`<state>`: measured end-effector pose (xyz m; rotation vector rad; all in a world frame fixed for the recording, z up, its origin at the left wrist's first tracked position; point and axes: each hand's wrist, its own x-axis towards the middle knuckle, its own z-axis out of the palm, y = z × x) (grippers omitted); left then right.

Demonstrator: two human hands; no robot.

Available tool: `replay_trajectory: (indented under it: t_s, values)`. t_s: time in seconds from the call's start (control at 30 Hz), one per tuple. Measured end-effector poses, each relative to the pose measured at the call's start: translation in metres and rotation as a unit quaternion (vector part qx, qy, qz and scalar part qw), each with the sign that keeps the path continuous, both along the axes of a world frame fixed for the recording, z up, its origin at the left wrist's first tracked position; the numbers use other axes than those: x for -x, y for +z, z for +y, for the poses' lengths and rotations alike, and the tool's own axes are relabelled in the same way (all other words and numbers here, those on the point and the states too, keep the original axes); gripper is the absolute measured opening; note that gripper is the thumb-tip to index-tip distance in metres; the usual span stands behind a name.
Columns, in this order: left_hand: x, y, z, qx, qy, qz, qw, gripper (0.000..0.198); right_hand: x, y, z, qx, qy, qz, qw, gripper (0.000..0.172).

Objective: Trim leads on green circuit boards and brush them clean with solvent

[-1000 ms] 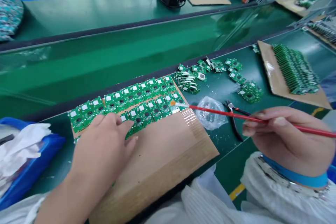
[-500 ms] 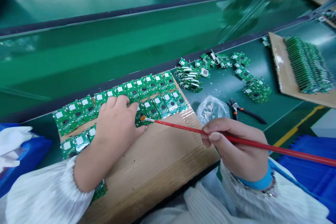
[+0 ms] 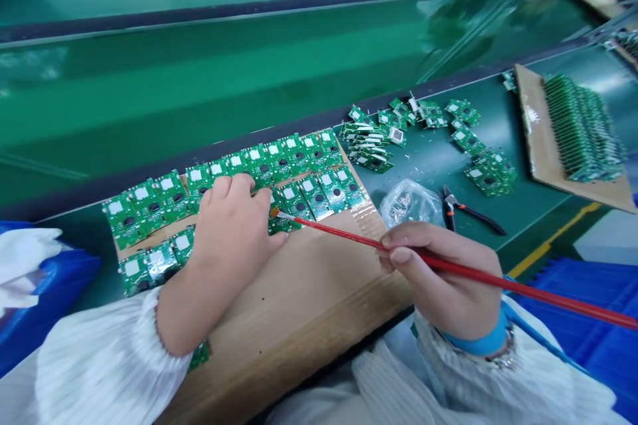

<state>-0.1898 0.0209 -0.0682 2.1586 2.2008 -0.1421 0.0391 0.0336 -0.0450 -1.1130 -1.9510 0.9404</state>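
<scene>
Two rows of green circuit boards point(image 3: 304, 202), each with a white square and a black round spot, lie on a cardboard sheet point(image 3: 319, 265). My left hand point(image 3: 232, 226) rests over the lower row, fingers and thumb apart, covering several boards. In my right hand point(image 3: 443, 272) is a thin red paintbrush point(image 3: 343, 234), pinched between thumb and fingers. Its orange-brown tip meets a board just beside my left thumb and forefinger. Exactly which spot the bristles touch is hard to make out.
Loose boards point(image 3: 369, 146) are heaped behind the cardboard's right end. Side cutters point(image 3: 471, 209) lie by a clear plastic bag point(image 3: 411, 202) of small parts. Upright boards point(image 3: 581, 126) stand packed on another cardboard piece at right. Blue bins flank both sides.
The view has shifted a little, so the boards appear slightly up and to the right. The brush tip has moved slightly closer to my left forefinger. Both hands keep their hold and pose.
</scene>
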Motion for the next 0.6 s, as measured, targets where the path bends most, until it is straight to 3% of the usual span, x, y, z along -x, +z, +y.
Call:
replay_trajectory:
  t_s: [0.5, 0.6]
  values:
    - [-0.0019, 0.001, 0.0006, -0.004, -0.008, 0.012, 1.0, 0.035, -0.0006, 0.0081, 0.0001, -0.017, 0.024, -0.03, 0.999, 0.013]
    - [-0.0019, 0.0017, 0.0012, 0.001, -0.006, 0.013, 1.0, 0.035, -0.0078, 0.0082, -0.0017, -0.012, 0.002, -0.024, 1.0, 0.012]
